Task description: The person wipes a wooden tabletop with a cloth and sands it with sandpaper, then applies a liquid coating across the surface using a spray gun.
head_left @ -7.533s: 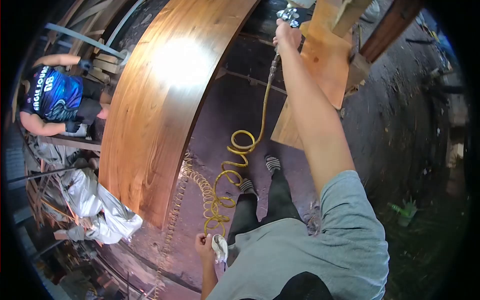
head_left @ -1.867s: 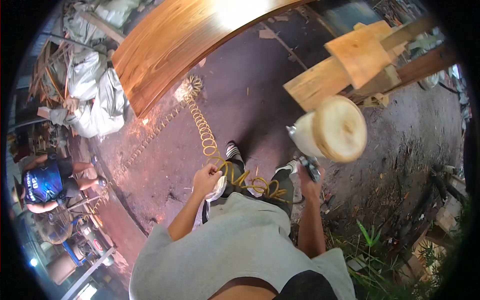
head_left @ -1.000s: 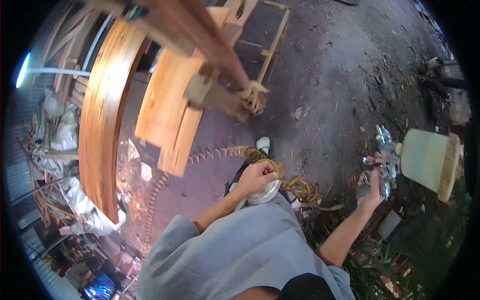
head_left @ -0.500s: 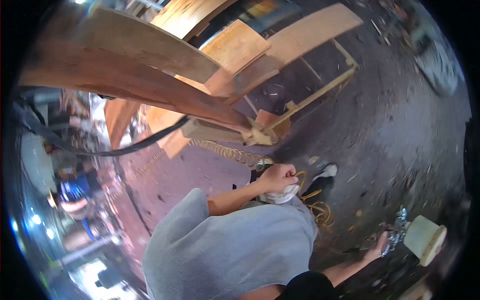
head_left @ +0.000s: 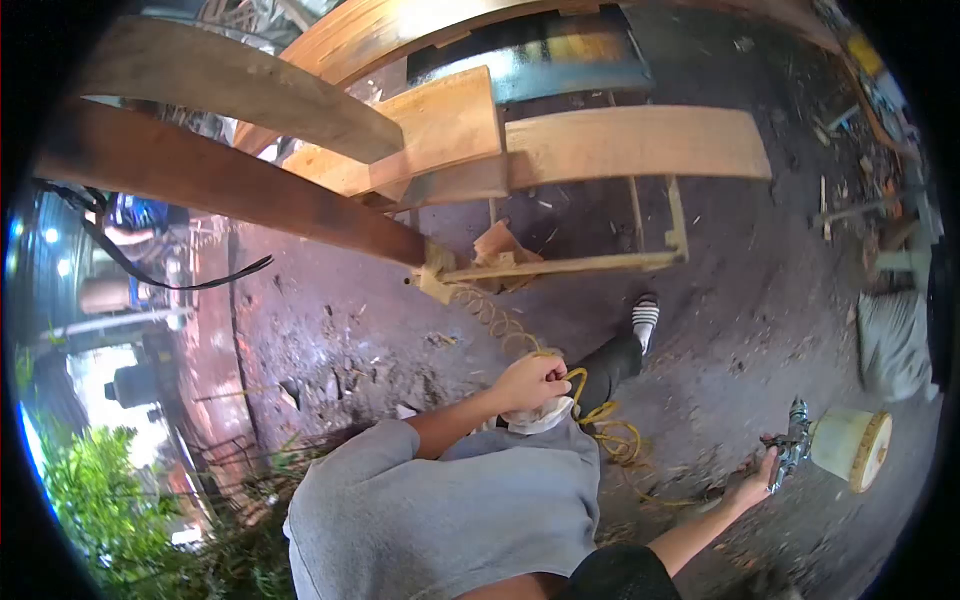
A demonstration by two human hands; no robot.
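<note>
My left hand [head_left: 533, 385] is closed in front of my grey shirt, around a yellow coiled air hose [head_left: 622, 440]. A crumpled white cloth [head_left: 540, 415] shows just below that fist; how it is held is partly hidden. Out to the right, my right hand [head_left: 755, 482] grips a metal spray gun [head_left: 793, 447] by its handle. A whitish plastic cup [head_left: 845, 447] with a yellowish rim is attached to the gun and lies sideways in view. The hose loops hang beside my leg, and a thin stretch of it runs toward the gun.
Ahead, a wooden post [head_left: 240, 190] slants beside a low frame [head_left: 570, 265] bearing a wide board [head_left: 640, 145]. A dark glossy panel [head_left: 540, 60] lies beyond. Black cables [head_left: 180, 285] hang left, green plants [head_left: 100, 500] grow lower left, and a grey sack [head_left: 893, 345] stands right.
My view has turned, so the wooden frame appears further left and more level, and plants have appeared lower left. My forward foot shows further ahead. Both hands keep their grips.
</note>
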